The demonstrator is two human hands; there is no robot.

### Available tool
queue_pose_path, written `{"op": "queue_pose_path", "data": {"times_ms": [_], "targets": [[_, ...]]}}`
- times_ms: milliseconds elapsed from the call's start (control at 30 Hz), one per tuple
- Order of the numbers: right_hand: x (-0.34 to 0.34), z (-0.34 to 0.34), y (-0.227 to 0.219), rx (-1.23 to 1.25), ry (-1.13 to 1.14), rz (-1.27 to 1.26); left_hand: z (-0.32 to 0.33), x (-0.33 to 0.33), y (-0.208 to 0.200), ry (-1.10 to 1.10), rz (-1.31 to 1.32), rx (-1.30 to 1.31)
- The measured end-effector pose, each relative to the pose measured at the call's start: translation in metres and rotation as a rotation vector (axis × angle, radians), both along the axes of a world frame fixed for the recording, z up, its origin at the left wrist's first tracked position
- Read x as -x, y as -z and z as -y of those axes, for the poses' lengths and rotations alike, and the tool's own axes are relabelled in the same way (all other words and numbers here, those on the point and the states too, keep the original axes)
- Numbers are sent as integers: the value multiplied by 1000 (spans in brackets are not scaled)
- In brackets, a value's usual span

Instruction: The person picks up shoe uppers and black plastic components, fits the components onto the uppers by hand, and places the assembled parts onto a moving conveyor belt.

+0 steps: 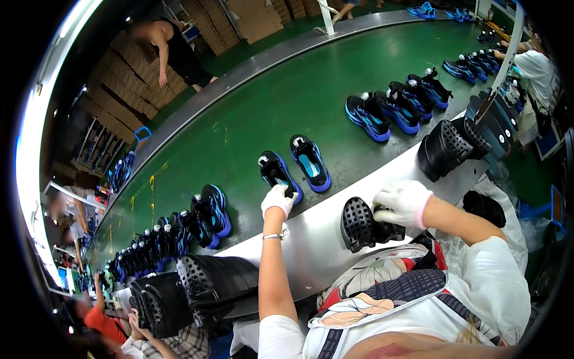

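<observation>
The left hand pinches its fingers on the heel of a black-and-blue shoe on the green belt; the right hand bends over a black perforated block, grip unclear, on the silver worktop beside the belt. Cardboard cartons stand beyond it.

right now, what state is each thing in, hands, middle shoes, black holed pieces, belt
left hand: gloved, fingers at a shoe's opening
touched shoe: upright, opening partly covered
next shoe: upright, untouched, blue insole showing
right hand: gloved, fingers curled, grip unclear
left piece: uncovered, holed face showing
right piece: partly hidden by the right hand
belt: bearing shoes, can't tell if moving
</observation>
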State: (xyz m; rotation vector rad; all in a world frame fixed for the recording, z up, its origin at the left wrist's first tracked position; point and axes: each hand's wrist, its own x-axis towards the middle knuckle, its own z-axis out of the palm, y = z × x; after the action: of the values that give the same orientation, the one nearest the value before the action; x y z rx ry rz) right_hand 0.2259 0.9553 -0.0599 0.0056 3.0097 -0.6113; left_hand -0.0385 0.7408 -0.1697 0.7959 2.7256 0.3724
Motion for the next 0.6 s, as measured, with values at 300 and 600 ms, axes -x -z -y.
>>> {"op": "queue_pose_path", "data": {"times_ms": [300, 600], "targets": [[-46, -7, 29, 64, 72, -62, -5, -23, 8, -37, -189, -93], [-59, -6, 39, 88, 53, -197, 2, -48, 7, -114, -328, -219]]}}
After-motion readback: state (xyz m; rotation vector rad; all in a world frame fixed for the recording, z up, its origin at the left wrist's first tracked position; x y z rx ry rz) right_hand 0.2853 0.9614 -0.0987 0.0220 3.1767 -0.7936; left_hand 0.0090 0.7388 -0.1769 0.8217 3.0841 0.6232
